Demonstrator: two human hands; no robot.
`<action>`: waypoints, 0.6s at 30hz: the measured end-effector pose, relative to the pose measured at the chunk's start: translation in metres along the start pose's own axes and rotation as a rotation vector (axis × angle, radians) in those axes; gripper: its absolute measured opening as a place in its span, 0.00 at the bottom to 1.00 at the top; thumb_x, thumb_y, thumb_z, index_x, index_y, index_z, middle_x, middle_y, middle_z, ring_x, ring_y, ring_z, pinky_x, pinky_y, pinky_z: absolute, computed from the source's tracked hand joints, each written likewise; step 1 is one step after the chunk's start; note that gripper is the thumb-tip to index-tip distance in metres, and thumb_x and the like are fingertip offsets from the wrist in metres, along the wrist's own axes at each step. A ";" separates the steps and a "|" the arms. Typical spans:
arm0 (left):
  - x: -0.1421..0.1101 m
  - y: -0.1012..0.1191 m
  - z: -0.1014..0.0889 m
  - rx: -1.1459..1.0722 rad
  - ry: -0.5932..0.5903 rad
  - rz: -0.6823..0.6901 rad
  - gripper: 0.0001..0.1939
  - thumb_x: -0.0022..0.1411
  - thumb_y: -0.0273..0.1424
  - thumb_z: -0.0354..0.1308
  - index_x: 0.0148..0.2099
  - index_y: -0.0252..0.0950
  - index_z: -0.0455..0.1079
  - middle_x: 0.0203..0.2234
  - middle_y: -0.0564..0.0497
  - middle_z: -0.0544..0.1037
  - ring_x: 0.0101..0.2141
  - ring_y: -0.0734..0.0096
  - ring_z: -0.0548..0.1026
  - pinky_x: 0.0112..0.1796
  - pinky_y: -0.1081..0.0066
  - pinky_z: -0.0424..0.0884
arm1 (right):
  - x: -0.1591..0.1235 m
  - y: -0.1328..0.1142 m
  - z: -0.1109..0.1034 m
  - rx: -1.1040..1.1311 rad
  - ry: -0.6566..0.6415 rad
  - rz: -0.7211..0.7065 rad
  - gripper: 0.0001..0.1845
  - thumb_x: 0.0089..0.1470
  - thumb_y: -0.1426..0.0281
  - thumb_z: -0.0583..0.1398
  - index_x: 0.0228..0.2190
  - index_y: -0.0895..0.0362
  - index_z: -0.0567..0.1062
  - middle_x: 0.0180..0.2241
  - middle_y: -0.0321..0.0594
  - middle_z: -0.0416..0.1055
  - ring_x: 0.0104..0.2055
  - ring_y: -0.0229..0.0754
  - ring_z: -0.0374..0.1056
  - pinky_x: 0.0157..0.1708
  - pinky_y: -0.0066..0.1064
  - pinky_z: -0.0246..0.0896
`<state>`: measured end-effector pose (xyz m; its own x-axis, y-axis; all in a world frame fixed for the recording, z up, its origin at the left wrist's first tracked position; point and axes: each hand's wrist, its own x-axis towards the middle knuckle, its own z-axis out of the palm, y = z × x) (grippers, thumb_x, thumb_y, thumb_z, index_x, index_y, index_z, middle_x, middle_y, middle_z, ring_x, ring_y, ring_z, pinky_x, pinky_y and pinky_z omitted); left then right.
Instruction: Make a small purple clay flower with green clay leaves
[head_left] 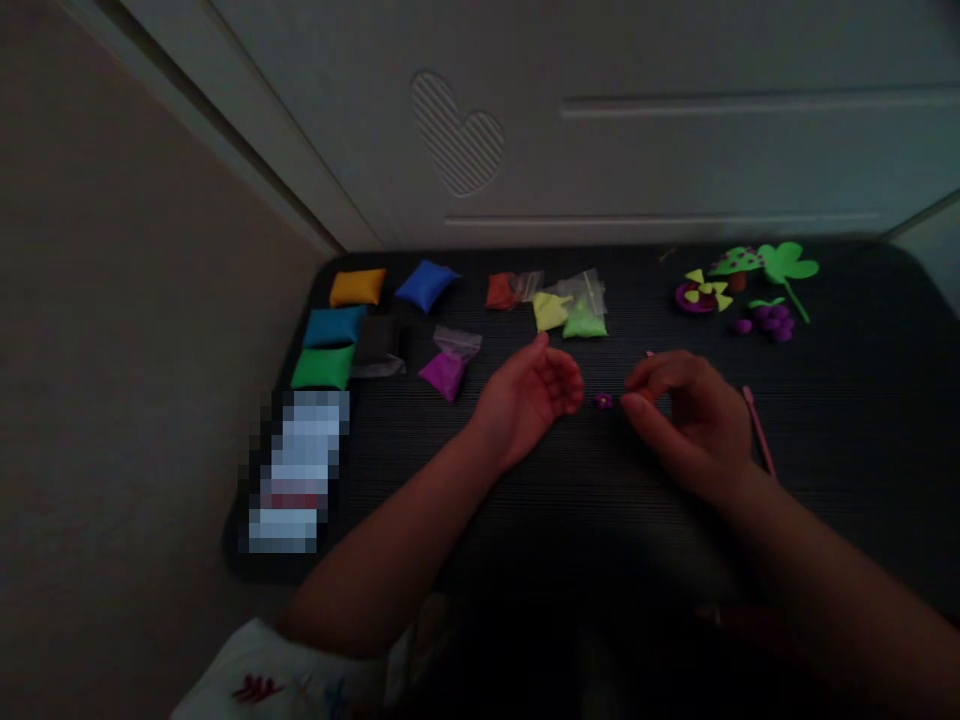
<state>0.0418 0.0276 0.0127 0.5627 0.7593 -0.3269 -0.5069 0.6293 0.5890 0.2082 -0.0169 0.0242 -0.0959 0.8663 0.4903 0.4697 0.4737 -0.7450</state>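
Observation:
My left hand (534, 400) is turned palm up over the dark table, its fingers loosely curled and the thumb apart. No object shows in its palm. My right hand (697, 425) has thumb and forefinger brought together in a pinch; whatever is between them is too small and dark to make out. Between the two hands a tiny purple clay flower (604, 400) with a pale centre lies on the table, close to the right fingertips. A pink stick-like modelling tool (760, 435) lies just right of my right hand, partly hidden by the wrist.
Bags of coloured clay, such as yellow (551, 312), light green (585, 322), purple (448, 372) and blue (426, 286), lie left and behind. Purple clay grapes (774, 320), a bowl (694, 298) with yellow pieces and a green leaf shape (787, 262) lie at back right. A blurred-out phone-like panel (300, 470) lies left.

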 end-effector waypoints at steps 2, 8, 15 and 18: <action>0.001 0.001 0.000 0.010 0.016 0.028 0.16 0.56 0.41 0.48 0.27 0.33 0.66 0.23 0.53 0.70 0.26 0.77 0.68 0.29 0.74 0.62 | 0.002 0.000 -0.001 -0.075 -0.085 0.019 0.02 0.50 0.73 0.56 0.29 0.54 0.66 0.28 0.37 0.67 0.31 0.39 0.64 0.33 0.35 0.60; 0.007 0.003 -0.007 0.014 0.045 0.126 0.13 0.54 0.39 0.51 0.28 0.33 0.67 0.22 0.53 0.70 0.24 0.78 0.68 0.28 0.74 0.62 | -0.008 -0.005 -0.011 -0.228 -0.254 0.097 0.09 0.52 0.71 0.55 0.37 0.55 0.69 0.34 0.39 0.70 0.35 0.38 0.66 0.35 0.33 0.61; 0.012 0.001 -0.009 -0.003 0.063 0.150 0.12 0.53 0.37 0.54 0.28 0.32 0.67 0.21 0.53 0.70 0.23 0.78 0.68 0.28 0.75 0.63 | -0.051 -0.003 -0.021 -0.266 -0.452 0.168 0.06 0.52 0.70 0.55 0.34 0.56 0.70 0.32 0.40 0.71 0.36 0.39 0.66 0.36 0.34 0.63; 0.011 0.001 -0.007 0.009 0.076 0.155 0.12 0.52 0.37 0.54 0.27 0.32 0.67 0.22 0.54 0.70 0.24 0.78 0.68 0.28 0.74 0.63 | -0.060 0.000 -0.016 -0.393 -0.442 0.084 0.12 0.53 0.70 0.54 0.39 0.56 0.72 0.36 0.43 0.71 0.39 0.42 0.65 0.39 0.39 0.61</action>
<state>0.0430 0.0381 0.0040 0.4270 0.8577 -0.2863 -0.5781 0.5024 0.6430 0.2285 -0.0711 0.0022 -0.3611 0.9220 0.1396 0.7729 0.3797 -0.5085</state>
